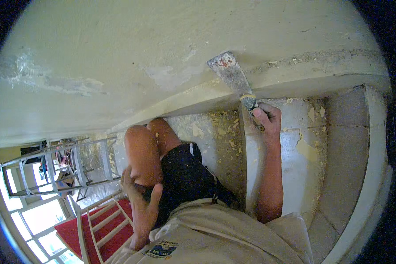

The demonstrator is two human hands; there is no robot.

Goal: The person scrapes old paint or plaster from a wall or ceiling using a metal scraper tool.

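My right hand (267,119) is closed around the handle of a paint scraper (233,75). The scraper's wide metal blade is worn and spotted with whitish and reddish residue. Its tip lies over the pale greenish wall (119,39), just above the ledge; whether it touches cannot be told. My left hand (141,198) holds nothing and rests by my bent knee, thumb and fingers apart. Close to the blade, the wall has a lighter bare patch (169,77), with rough, flaking paint along the ledge to the right.
Tiled steps (290,149) beneath me carry scattered yellowish paint flakes. A metal ladder (53,169) stands at the left. Nearer me is a pale wooden slatted frame (108,220) against something red. Windows (42,220) show at the lower left, and another whitish wall patch (53,81) lies farther left.
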